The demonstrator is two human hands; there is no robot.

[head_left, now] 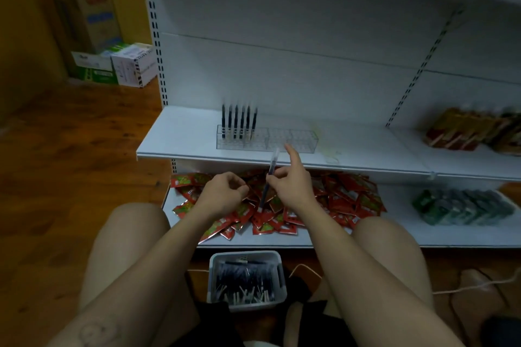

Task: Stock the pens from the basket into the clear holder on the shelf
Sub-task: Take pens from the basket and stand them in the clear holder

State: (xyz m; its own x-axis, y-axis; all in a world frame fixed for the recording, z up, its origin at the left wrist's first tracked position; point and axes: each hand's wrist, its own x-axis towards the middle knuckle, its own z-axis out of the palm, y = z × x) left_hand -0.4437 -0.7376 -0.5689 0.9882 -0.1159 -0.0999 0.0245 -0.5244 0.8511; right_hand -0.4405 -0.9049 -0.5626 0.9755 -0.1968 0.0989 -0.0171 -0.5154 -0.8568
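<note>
A pen (273,162) is held in the grip of the right hand (293,187), its long axis aimed at the clear holder (282,139) just beyond. The left hand (222,193) is curled on nothing visible.

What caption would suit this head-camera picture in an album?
Right hand holds a pen near the clear holder, where six pens stand; basket on the floor.

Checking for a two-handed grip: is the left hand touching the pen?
Apart. The head view shows red packets between the left hand and the pen that the right hand pinches.
</note>
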